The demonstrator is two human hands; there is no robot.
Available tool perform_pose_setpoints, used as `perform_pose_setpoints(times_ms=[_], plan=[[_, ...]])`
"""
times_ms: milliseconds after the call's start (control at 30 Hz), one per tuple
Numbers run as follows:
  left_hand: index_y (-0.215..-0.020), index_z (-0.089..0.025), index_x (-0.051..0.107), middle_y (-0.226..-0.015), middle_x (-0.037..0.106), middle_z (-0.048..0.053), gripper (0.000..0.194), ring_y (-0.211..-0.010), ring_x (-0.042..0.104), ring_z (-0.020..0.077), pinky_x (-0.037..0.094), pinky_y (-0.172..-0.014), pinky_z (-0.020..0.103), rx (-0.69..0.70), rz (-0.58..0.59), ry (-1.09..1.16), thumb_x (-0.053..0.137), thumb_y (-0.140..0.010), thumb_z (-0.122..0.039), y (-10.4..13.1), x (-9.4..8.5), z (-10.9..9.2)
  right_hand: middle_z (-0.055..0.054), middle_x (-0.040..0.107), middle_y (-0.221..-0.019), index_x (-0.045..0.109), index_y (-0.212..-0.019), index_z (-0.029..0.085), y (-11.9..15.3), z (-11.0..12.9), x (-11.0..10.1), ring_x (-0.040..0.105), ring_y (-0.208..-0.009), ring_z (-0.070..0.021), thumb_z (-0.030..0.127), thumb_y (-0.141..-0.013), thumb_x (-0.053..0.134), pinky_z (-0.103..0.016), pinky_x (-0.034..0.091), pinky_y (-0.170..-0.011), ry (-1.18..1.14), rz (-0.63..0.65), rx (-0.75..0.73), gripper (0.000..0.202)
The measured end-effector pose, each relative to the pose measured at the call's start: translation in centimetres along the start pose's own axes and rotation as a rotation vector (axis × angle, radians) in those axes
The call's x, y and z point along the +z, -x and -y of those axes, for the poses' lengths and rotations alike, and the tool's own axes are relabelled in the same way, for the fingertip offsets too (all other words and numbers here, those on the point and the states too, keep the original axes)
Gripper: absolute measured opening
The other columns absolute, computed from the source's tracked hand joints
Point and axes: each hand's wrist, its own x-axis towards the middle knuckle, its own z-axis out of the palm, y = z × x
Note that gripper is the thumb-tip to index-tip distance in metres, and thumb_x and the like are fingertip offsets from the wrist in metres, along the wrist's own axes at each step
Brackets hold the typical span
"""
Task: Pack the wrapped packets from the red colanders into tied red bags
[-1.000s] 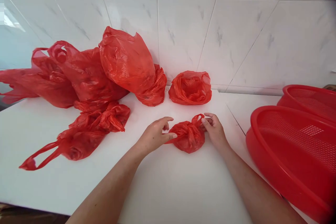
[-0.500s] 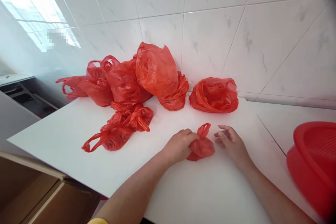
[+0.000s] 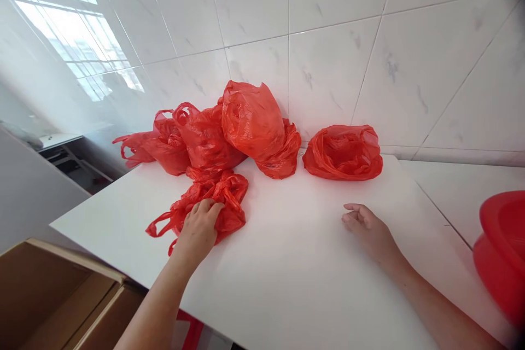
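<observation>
Left fingers [image 3: 206, 206] touch a red bag [image 3: 232, 221], its contents hidden.

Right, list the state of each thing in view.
Left hand, on front bags
Front bags, crumpled, partly hidden
Right hand, empty, half curled
Rightmost bag, mouth open
Tall bag, bulging
Back-left bags, bunched together
Red basket, mouth up, partly out of frame
Cardboard box, open-topped

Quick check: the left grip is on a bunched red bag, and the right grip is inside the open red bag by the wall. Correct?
No: the head view shows the right grip outside the open red bag, over the white table. The left grip is on a bunched red bag, as you say.
</observation>
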Motion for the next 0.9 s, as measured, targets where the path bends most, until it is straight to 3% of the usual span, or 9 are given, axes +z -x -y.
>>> perform_pose_setpoints(times_ms=[133, 267, 333, 400, 533, 600, 667, 800, 900], plan=[[-0.129, -0.026, 0.044, -0.143, 0.034, 0.01, 0.063, -0.133, 0.031, 0.032, 0.038, -0.099, 0.047, -0.005, -0.014, 0.061, 0.051, -0.067, -0.012, 0.6, -0.7, 0.7, 0.0, 0.063, -0.089, 0.052, -0.113, 0.027, 0.1, 0.1, -0.1, 0.061, -0.081, -0.0185, 0.054, -0.079, 0.047, -0.03, 0.046, -0.071, 0.029, 0.014, 0.008, 0.044], [-0.142, -0.028, 0.027, -0.155, 0.008, 0.012, 0.086, -0.141, 0.005, 0.0372, 0.019, -0.107, 0.06, -0.069, -0.05, -0.043, 0.065, -0.066, -0.035, -0.9, -1.7, 1.3, 0.0, 0.063, -0.093, 0.053, -0.113, 0.028, 0.2, 0.2, -0.2, 0.06, -0.084, -0.0191, 0.054, -0.078, 0.048, -0.029, 0.046, -0.069, 0.067, 0.014, 0.013, 0.044], [-0.146, -0.032, 0.017, -0.156, -0.003, 0.013, 0.105, -0.14, -0.004, 0.0424, 0.012, -0.102, 0.07, -0.112, 0.039, -0.101, 0.072, -0.058, -0.042, -2.7, -1.9, 2.0, 0.0, 0.063, -0.096, 0.053, -0.113, 0.028, 0.2, 0.3, -0.2, 0.06, -0.087, -0.0194, 0.053, -0.077, 0.049, -0.029, 0.047, -0.071, 0.069, 0.011, 0.015, 0.044], [-0.147, -0.036, 0.009, -0.156, -0.011, 0.013, 0.12, -0.138, -0.008, 0.0466, 0.011, -0.096, 0.075, -0.131, 0.202, -0.111, 0.077, -0.049, -0.045, -4.6, -1.9, 2.8, 0.0, 0.063, -0.098, 0.053, -0.114, 0.029, 0.3, 0.3, -0.2, 0.06, -0.088, -0.0196, 0.053, -0.077, 0.049, -0.029, 0.047, -0.071, 0.067, 0.01, 0.019, 0.044], [-0.146, -0.042, 0.007, -0.155, -0.017, 0.01, 0.124, -0.136, -0.008, 0.0509, 0.023, -0.091, 0.074, -0.134, 0.467, -0.058, 0.079, -0.044, -0.043, -7.7, -1.1, 4.6, -0.001, 0.063, -0.097, 0.053, -0.114, 0.028, 0.3, 0.3, -0.2, 0.06, -0.088, -0.0202, 0.052, -0.077, 0.048, -0.03, 0.048, -0.071, 0.077, 0.012, 0.016, 0.044], [-0.145, -0.042, 0.012, -0.156, -0.014, 0.009, 0.12, -0.137, 0.001, 0.0501, 0.032, -0.094, 0.064, -0.111, 0.523, 0.021, 0.078, -0.045, -0.044, -8.4, -0.6, 5.5, 0.0, 0.063, -0.098, 0.052, -0.114, 0.029, 0.3, 0.3, -0.2, 0.06, -0.089, -0.0199, 0.051, -0.077, 0.048, -0.03, 0.047, -0.073, 0.083, 0.017, 0.015, 0.043], [-0.145, -0.04, 0.021, -0.157, -0.001, 0.009, 0.112, -0.136, 0.018, 0.0466, 0.04, -0.094, 0.052, -0.072, 0.516, 0.111, 0.076, -0.048, -0.046, -8.5, 0.0, 6.4, 0.0, 0.063, -0.098, 0.051, -0.115, 0.029, 0.3, 0.4, -0.2, 0.06, -0.09, -0.0194, 0.051, -0.078, 0.047, -0.03, 0.047, -0.074, 0.085, 0.021, 0.016, 0.043], [-0.138, -0.035, 0.039, -0.14, 0.043, 0.007, 0.078, -0.123, 0.044, 0.0336, 0.043, -0.094, 0.042, -0.012, 0.368, 0.181, 0.065, -0.064, -0.041, -7.2, 0.9, 7.2, -0.001, 0.063, -0.098, 0.052, -0.114, 0.029, 0.3, 0.4, -0.2, 0.06, -0.089, -0.0196, 0.051, -0.077, 0.048, -0.03, 0.047, -0.073, 0.084, 0.016, 0.02, 0.044], [-0.126, -0.028, 0.052, -0.121, 0.056, 0.006, 0.051, -0.115, 0.049, 0.0266, 0.041, -0.094, 0.038, 0.009, 0.24, 0.188, 0.051, -0.075, -0.031, -5.4, 1.4, 6.8, -0.001, 0.064, -0.098, 0.055, -0.112, 0.028, 0.2, 0.5, -0.2, 0.06, -0.088, -0.0205, 0.051, -0.075, 0.049, -0.03, 0.048, -0.071, 0.079, 0.004, 0.019, 0.044]])
